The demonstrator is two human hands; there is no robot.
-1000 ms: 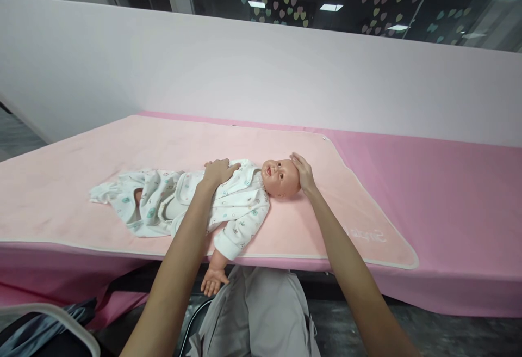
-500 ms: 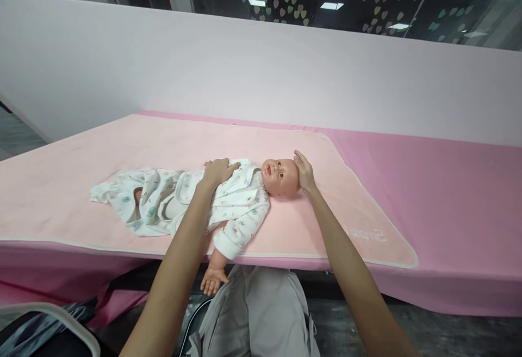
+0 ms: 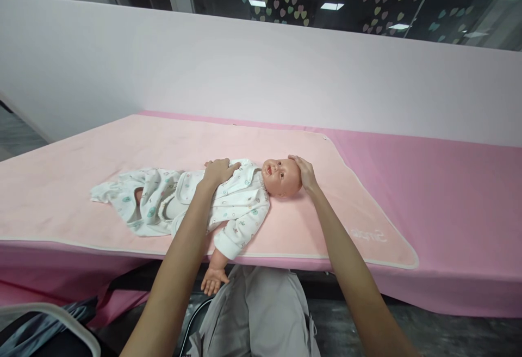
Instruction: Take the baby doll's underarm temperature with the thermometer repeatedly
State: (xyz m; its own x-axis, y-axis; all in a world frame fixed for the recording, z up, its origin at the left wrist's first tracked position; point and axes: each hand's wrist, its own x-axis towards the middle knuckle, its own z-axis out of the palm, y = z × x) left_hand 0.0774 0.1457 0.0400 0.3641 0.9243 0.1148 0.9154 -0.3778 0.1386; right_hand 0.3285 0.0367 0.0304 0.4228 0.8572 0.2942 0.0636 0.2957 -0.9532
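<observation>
A baby doll (image 3: 281, 178) lies on its back on a peach mat (image 3: 293, 232), its head toward the right. It wears a white printed outfit (image 3: 240, 199), loose and rumpled around the legs. My left hand (image 3: 219, 172) rests flat on the doll's belly, fingers stretched toward its chest. Against the top of the doll's head lies my right hand (image 3: 305, 172), palm touching and fingers extended over the forehead. One doll arm, ending in a bare hand (image 3: 214, 281), hangs over the near edge. The other doll hand is mostly hidden behind my left hand.
Under the mat, a pink sheet (image 3: 457, 204) covers the table. A white partition (image 3: 261, 74) rises behind it, below dark glass with heart stickers. My legs in grey trousers (image 3: 269, 313) are at the near edge. A chair frame (image 3: 61, 316) with dark cloth stands lower left.
My right hand has tipped forward, its fingers coming down from above the doll's head onto the forehead. My left hand and the doll's body stay where they were.
</observation>
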